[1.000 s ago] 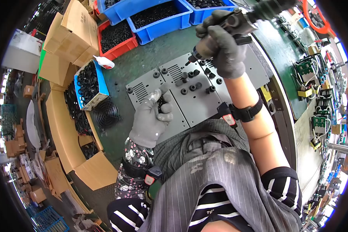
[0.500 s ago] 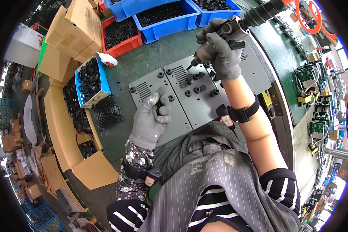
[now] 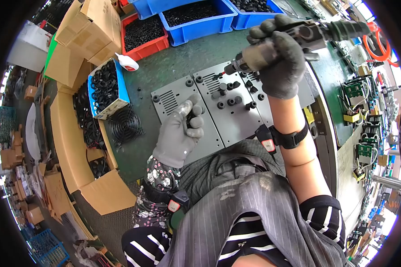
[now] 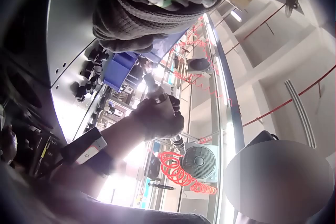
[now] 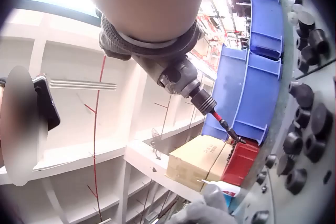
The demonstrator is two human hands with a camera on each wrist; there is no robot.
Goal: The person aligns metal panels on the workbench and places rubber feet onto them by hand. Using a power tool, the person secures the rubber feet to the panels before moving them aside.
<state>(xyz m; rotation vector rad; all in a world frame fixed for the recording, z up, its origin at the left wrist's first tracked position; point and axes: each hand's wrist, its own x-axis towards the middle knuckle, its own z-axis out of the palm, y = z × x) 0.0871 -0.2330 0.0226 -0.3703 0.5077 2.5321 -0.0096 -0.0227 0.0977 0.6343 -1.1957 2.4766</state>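
Observation:
My gloved right hand (image 3: 283, 66) grips a power screwdriver (image 3: 256, 57). Its red-banded bit points left and down, over the slotted end of a grey metal panel (image 3: 236, 127). In the right wrist view a small dark piece sits at the tip of the bit (image 5: 224, 124). My left hand (image 3: 178, 135), also gloved, has its fingers curled around small dark pieces (image 3: 190, 118), mostly hidden by the fingers, above the panel's left section. Black rubber feet (image 3: 231, 102) stand and lie on the panel, several loose in the middle, others near its upper edge.
Blue bins (image 3: 200, 33) and a red bin (image 3: 153, 50) of small black parts line the back. At left are a white bottle (image 3: 128, 63), a blue carton (image 3: 120, 93) of black rings, a fan guard (image 3: 124, 127) and an open cardboard box (image 3: 104, 196). An orange coiled hose (image 3: 378, 49) hangs right.
My right hand has shifted to the right and the screwdriver now lies flatter. The left hand stays curled over the panel. The head view has shifted slightly.

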